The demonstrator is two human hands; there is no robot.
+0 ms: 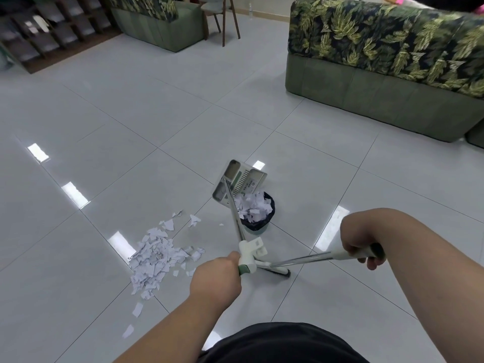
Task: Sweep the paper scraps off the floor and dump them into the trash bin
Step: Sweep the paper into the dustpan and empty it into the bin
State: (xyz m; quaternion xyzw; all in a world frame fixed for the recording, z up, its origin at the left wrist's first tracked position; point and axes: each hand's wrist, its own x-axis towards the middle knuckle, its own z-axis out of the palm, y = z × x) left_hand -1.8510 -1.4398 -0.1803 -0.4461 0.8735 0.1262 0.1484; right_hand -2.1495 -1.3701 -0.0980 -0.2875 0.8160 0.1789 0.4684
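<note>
- The left hand (217,279) has its fingers curled tight round the green-and-white grip of the grey long-handled plastic dustpan (239,180). The pan hangs tilted, mouth down, just above the small round trash bin with a black liner (256,226).
- The bin is heaped with torn white paper scraps (252,208).
- The right hand (362,247) has its fingers wrapped round the white grip of the metal-poled broom (301,261), whose dark bristle head sits low near the left hand.
- A loose pile of scraps (154,260) lies on the glossy grey tiled floor (131,127), left of the bin.
- A green sofa with leaf-print cushions (379,61) stands well apart behind.
</note>
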